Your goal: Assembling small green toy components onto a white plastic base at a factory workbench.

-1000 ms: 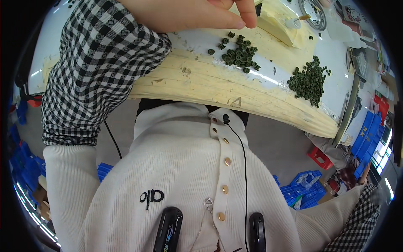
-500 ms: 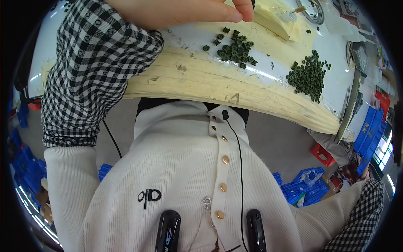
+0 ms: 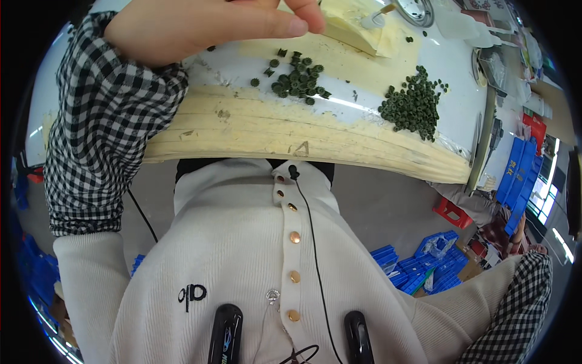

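Note:
My left hand (image 3: 206, 27) reaches over the table from the left, its checked black-and-white sleeve (image 3: 112, 121) pushed up the forearm. Its thumb is stretched out and lies close to the bent finger beside it. The upper edge cuts off the other fingers; anything held between them is hidden. Below and right of the thumb lies a loose group of small dark green toothed parts (image 3: 297, 82). A larger heap of dark green ring-like parts (image 3: 415, 103) sits farther right. My right arm's checked sleeve (image 3: 515, 309) folds down past the lower right edge, with the hand out of view.
The white table (image 3: 209, 73) has a taped yellowish front edge (image 3: 242, 130). Behind the parts stand a yellowish block (image 3: 351, 30), a small pot with a stick (image 3: 373, 21), a round metal dish (image 3: 415, 9) and a white bottle (image 3: 461, 27). Blue crates (image 3: 430, 261) lie on the floor.
The whole view has shifted, so table and parts appear farther left. My left hand has moved left with the view and keeps much the same pose. The piles look unchanged.

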Motion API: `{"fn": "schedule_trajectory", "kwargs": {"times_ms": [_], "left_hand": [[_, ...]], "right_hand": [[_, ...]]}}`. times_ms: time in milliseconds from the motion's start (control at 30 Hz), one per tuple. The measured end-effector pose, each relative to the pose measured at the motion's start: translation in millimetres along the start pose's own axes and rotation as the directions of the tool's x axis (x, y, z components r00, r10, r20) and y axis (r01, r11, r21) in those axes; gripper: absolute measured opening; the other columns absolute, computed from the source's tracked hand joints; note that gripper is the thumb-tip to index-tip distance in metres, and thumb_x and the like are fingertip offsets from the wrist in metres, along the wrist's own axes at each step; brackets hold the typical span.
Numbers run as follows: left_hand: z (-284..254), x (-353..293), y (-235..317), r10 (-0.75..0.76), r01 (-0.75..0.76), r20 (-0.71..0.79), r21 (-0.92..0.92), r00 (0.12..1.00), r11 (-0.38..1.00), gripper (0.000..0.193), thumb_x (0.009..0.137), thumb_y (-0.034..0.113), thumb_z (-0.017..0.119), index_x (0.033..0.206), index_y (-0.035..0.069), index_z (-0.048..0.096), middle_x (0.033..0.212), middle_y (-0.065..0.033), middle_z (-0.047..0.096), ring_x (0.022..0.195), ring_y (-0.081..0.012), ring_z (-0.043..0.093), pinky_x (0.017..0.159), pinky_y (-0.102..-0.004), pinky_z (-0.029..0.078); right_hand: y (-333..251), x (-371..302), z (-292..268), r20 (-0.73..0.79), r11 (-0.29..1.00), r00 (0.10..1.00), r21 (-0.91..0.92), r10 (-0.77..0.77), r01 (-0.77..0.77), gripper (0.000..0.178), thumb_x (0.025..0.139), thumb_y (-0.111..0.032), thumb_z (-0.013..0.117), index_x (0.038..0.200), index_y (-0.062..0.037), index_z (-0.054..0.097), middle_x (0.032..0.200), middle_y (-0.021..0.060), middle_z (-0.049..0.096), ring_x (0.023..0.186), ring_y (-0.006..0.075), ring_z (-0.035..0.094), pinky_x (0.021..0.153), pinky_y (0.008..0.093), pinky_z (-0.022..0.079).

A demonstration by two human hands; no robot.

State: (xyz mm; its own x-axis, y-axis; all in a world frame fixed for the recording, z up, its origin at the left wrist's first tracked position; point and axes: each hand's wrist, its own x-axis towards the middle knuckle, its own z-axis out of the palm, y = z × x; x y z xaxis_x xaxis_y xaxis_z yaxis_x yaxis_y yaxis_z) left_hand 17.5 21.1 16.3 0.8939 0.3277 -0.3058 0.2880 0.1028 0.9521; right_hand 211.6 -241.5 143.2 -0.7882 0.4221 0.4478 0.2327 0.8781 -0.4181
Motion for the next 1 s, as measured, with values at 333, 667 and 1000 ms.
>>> {"fn": "schedule_trajectory", "kwargs": {"times_ms": [333,667,1000], "left_hand": [[-3,3,-16,0.175,-0.158,-0.036,0.285,0.984,0.946,0.013,0.087,0.01,0.061,0.096,0.001,0.065,0.056,0.0118,0.027,0.051,0.0001,0.026,0.05,-0.0175,0.025],[-6,4,-19,0.141,-0.078,0.143,-0.374,0.98,0.924,0.018,0.095,0.022,0.05,0.101,0.005,0.052,0.063,0.0087,0.039,0.05,-0.0012,0.027,0.043,-0.0169,0.024],[13,3,-18,0.06,-0.066,-0.033,-0.66,0.998,0.749,0.029,0.094,0.005,0.044,0.12,-0.005,0.047,0.11,-0.0123,0.058,0.074,-0.0076,0.044,0.064,-0.0183,0.041]], "right_hand": [[3,1,2,-0.035,0.995,0.996,-0.047,0.082,-0.084,0.016,0.083,-0.012,0.063,0.094,-0.0012,0.067,0.089,0.0032,0.063,0.083,0.0146,0.059,0.071,0.0257,0.046],[5,1,8,-0.084,0.993,0.993,-0.078,0.082,-0.089,0.016,0.084,-0.013,0.063,0.094,-0.0014,0.067,0.087,0.0026,0.063,0.081,0.0146,0.059,0.07,0.0251,0.045],[37,-28,-11,-0.511,0.998,0.86,-0.053,0.002,-0.033,0.016,0.084,-0.014,0.063,0.094,-0.0017,0.067,0.085,0.002,0.064,0.079,0.0146,0.058,0.068,0.0244,0.043]]}}
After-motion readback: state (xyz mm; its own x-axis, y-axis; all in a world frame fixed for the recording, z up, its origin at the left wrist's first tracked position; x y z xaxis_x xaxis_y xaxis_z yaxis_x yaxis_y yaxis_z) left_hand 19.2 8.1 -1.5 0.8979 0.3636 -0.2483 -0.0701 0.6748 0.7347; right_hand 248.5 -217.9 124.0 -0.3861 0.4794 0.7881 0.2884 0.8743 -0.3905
